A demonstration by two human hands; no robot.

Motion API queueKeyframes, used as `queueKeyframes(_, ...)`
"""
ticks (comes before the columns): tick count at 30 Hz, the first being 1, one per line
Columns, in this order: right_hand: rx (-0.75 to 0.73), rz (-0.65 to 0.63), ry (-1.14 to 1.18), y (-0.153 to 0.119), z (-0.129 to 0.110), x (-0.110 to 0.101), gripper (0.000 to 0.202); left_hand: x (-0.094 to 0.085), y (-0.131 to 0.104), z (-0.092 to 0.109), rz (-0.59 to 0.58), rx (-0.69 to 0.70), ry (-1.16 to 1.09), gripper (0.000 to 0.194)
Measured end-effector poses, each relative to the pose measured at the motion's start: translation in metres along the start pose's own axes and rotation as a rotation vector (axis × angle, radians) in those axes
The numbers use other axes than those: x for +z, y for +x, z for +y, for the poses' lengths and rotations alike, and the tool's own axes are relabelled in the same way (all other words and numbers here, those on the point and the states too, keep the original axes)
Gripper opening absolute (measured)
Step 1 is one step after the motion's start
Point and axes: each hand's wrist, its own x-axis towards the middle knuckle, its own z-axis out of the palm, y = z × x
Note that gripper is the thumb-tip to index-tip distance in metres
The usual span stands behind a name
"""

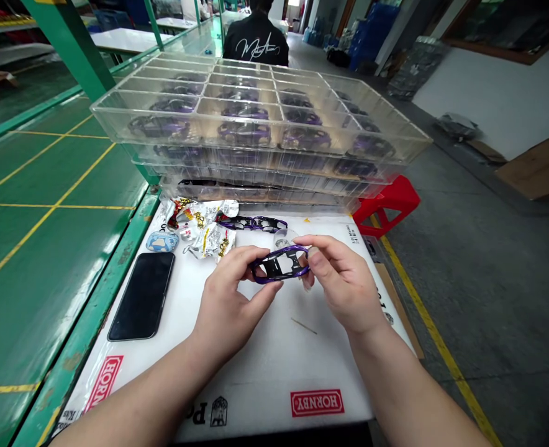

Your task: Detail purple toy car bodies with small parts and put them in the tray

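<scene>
Between my two hands a purple and black oval plastic frame [281, 266] is held above the white tabletop. My left hand [232, 292] pinches its left end between thumb and fingers. At its right end, the thumb and fingers of my right hand [342, 279] close on the rim. Just behind lie similar purple and black frames [256, 223] and a small clear round dish [284, 238]. A thin stick [303, 326] rests on the white surface in front of my hands.
Stacked clear divided trays [260, 124] with more purple frames stand at the back. Crumpled snack wrappers [204, 230], a blue and white object [161, 241] and a black phone [143, 296] lie left. A red plastic piece [389, 205] is beyond the right edge. A person [256, 40] sits ahead.
</scene>
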Motion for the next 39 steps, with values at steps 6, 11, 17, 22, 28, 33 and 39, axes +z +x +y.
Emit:
queueKeyframes(6, -0.109, 0.065, 0.018, -0.002, 0.001, -0.001, 0.033, 0.002, 0.004, 0.002, -0.129, -0.468, -0.765, 0.048)
queueKeyframes(11, -0.181, 0.137, -0.134, -0.004, -0.004, 0.0, 0.023, -0.001, 0.006, 0.011, -0.286, -0.602, -1.188, 0.033)
queueKeyframes(17, -0.416, 0.16, -0.329, -0.006, -0.015, 0.004, 0.012, -0.004, 0.001, 0.015, -0.407, -0.557, -1.305, 0.04)
queueKeyframes(22, -0.572, 0.256, -0.499, -0.001, -0.018, -0.003, 0.009, -0.006, 0.001, 0.015, -0.43, -0.546, -1.314, 0.041)
queueKeyframes(28, -0.288, 0.481, -0.477, 0.008, -0.011, -0.018, 0.025, -0.006, 0.0, 0.013, -0.418, -0.556, -1.277, 0.041)
queueKeyframes(33, -0.155, 0.461, -0.362, 0.019, -0.006, -0.022, 0.025, -0.006, 0.0, 0.014, -0.374, -0.585, -1.136, 0.048)
queueKeyframes(39, -0.122, 0.406, -0.289, 0.018, -0.007, -0.016, 0.023, -0.007, 0.0, 0.014, -0.376, -0.578, -1.166, 0.047)
